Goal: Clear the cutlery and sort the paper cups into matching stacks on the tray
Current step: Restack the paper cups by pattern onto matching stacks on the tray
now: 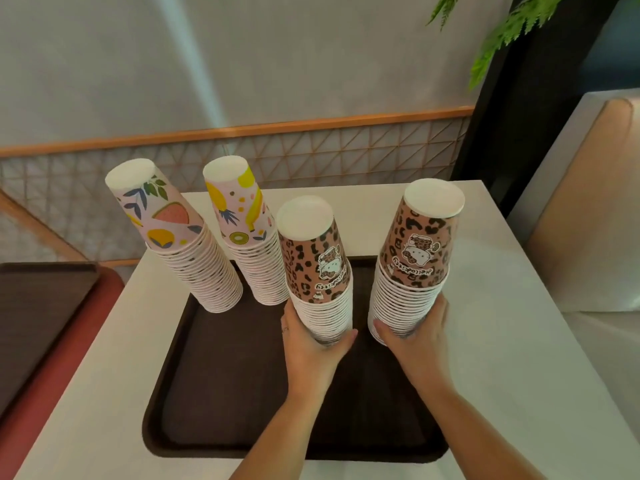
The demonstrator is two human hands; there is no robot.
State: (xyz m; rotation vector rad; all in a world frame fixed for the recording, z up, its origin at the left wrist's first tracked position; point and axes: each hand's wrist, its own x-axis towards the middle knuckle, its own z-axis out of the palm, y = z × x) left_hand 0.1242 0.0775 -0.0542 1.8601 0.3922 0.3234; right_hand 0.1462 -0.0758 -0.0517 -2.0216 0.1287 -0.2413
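Note:
A dark brown tray (225, 393) lies on the white table. Four upside-down stacks of paper cups stand along its far half. Two are pink fruit-print stacks, one at the far left (180, 244) and one beside it (247, 233). Two are brown leopard-print stacks, one at the middle (317, 268) and one at the right (414, 261). My left hand (308, 344) grips the base of the middle leopard stack. My right hand (415, 337) grips the base of the right leopard stack. No cutlery is in view.
The white table (502, 341) ends at a lattice partition (311, 154) behind the stacks. A second dark tray (38, 317) lies on a red surface at the left. A beige padded seat (588, 220) stands at the right, with green fern fronds (509, 26) above.

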